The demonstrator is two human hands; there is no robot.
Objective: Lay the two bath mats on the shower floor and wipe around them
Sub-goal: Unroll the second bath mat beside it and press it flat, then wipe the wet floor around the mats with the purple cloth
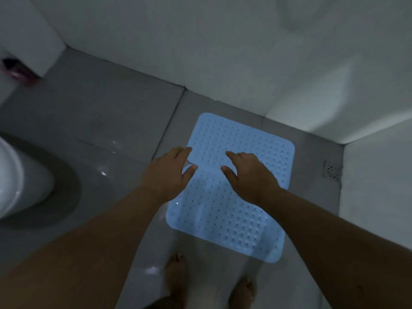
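One blue mat [234, 192] lies flat on the floor [89, 121]. Left hand [169, 172] and right hand [249, 172] reach over the mat, fingers loose, holding nothing. Two bare feet [176, 277] stand near the mat.

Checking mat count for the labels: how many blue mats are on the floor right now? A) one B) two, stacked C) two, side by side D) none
A: a single blue mat lies flat on the floor, with the left hand and right hand open above it and holding nothing; no second mat is in view.
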